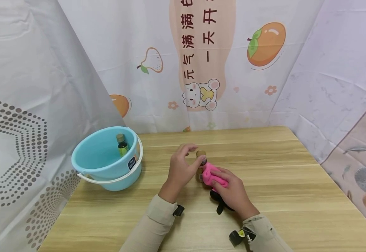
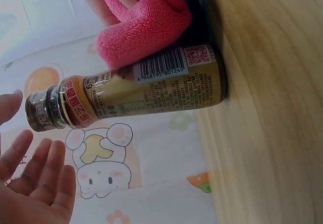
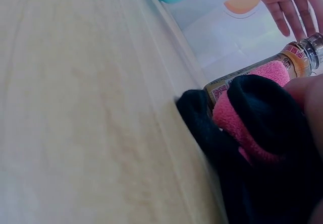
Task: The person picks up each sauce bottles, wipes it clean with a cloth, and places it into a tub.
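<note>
A glass bottle (image 2: 161,95) with a gold-brown label and a brown cap stands upright on the wooden table. My left hand (image 1: 182,168) is beside the bottle's neck, its fingers loosely bent around the cap (image 2: 39,113) with gaps showing; whether the thumb touches cannot be told. With my right hand (image 1: 234,190) I grip a pink fuzzy cloth (image 1: 212,176), which lies against the bottle's side. Black fabric (image 3: 267,115) hangs below the pink cloth under the same hand, partly hidden by it.
A light blue bucket (image 1: 107,175) with a white handle (image 1: 119,181) stands at the table's left. Inside it is a small dark bottle (image 1: 122,145) with a yellow-green label. A printed curtain (image 1: 154,94) hangs behind the table (image 1: 290,189).
</note>
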{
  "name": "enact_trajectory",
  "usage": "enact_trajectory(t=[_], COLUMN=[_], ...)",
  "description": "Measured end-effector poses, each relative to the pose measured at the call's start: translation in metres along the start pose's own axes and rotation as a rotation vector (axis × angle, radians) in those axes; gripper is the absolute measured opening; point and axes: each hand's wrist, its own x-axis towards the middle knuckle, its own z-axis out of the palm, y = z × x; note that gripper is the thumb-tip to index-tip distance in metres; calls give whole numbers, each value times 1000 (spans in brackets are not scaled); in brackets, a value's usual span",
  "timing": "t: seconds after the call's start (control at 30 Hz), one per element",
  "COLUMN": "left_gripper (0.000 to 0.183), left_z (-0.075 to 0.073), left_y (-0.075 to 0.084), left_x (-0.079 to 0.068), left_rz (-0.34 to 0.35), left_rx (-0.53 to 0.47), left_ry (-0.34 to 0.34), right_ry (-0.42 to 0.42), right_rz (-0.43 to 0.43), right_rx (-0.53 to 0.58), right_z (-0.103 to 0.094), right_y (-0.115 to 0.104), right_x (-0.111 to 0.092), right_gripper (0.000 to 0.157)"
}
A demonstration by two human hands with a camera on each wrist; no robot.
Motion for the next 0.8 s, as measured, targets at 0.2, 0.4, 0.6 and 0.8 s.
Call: enact_trajectory(t=[0.2,0.4,0.6,0.8], left_gripper=[30,30,31,30], left_z=[-1,-2,-2,-2], left_y=[0,0,0,1], left_x=[1,1,1,1], left_rz=[-35,-66,-68,-86], left_rx=[-6,-38,-90,-131], left_ry=[-21,-36,-58,-87], right_ry=[-7,-8,20,66], right_rz=[5,-6,-45,-93], right_rx=[3,11,33,75], right_z=[0,0,1,2], right_y=[0,-2,-2,-3], right_x=[1,-1,-2,-3], right_gripper=[38,36,38,41])
